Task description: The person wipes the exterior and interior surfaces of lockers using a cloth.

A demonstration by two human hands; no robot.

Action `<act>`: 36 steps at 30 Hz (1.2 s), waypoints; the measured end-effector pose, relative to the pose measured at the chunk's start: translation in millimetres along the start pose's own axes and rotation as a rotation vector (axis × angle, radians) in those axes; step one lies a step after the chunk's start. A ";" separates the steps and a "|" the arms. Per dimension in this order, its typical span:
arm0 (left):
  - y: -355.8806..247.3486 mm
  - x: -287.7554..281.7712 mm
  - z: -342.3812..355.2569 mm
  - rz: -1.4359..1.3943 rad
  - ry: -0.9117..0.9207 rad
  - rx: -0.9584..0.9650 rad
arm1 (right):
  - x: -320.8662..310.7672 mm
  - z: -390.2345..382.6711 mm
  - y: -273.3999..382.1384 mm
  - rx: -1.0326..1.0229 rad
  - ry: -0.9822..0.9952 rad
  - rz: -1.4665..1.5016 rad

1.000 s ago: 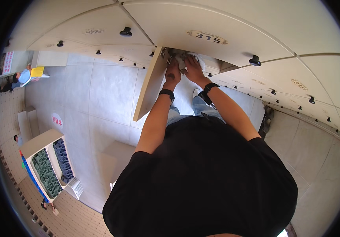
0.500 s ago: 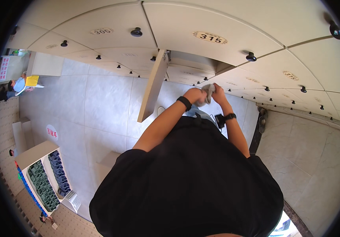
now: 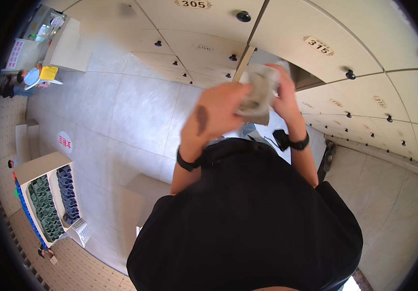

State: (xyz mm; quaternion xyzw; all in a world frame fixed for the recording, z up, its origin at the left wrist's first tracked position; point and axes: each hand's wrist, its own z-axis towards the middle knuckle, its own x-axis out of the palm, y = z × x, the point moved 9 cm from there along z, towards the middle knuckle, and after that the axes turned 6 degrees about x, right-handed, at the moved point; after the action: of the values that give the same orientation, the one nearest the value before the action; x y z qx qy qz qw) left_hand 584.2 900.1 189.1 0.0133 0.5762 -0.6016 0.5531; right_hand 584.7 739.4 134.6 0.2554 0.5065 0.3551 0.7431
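A crumpled grey-beige cloth (image 3: 257, 92), blurred by motion, is held up in front of my chest. My left hand (image 3: 216, 109), with a dark mark on its back and a black band at the wrist, grips it from the left. My right hand (image 3: 285, 94) has its fingers wrapped round the cloth's right side; a small black device (image 3: 281, 139) is at that wrist. Behind the cloth is an open locker compartment (image 3: 306, 75), its beige door (image 3: 243, 63) swung out and partly hidden by the cloth.
Beige lockers (image 3: 345, 102) with black knobs line the top and right. At the lower left stands a rack (image 3: 23, 172) of green and blue slippers. A person (image 3: 30, 77) sits by a yellow chair at the far left, near a counter (image 3: 63, 48). Shoes (image 3: 326, 160) lie at the right.
Both my hands have come out of the locker with the cloth and risen closer to the camera. The view has shifted, showing more of the lockers at the left.
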 end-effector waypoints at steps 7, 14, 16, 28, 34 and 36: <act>186.7 5.9 -127.0 -0.077 0.253 -0.804 | 130.4 -10.8 31.3 -0.081 -0.131 -0.207; 188.4 115.1 -142.3 -0.684 0.166 -0.486 | 115.2 -21.3 37.8 -0.021 -0.106 -0.314; 187.8 138.1 -141.7 -0.730 0.216 -0.511 | 108.6 -27.3 38.1 -0.010 -0.113 -0.347; 133.2 218.9 -102.0 -0.574 0.652 -0.292 | 35.2 -110.2 21.4 0.088 -0.101 -0.145; 93.7 283.6 -37.3 -0.451 0.525 -0.283 | -34.4 -139.7 -37.0 0.180 -0.117 -0.126; 90.9 299.4 -12.5 -0.399 0.446 -0.342 | -56.0 -140.2 -60.3 0.211 -0.112 -0.111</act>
State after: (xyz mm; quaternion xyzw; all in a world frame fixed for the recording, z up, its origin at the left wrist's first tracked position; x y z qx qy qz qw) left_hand 522.2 739.4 -72.3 -0.0612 0.7669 -0.5747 0.2791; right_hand 456.8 661.0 71.9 0.3230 0.5121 0.2436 0.7576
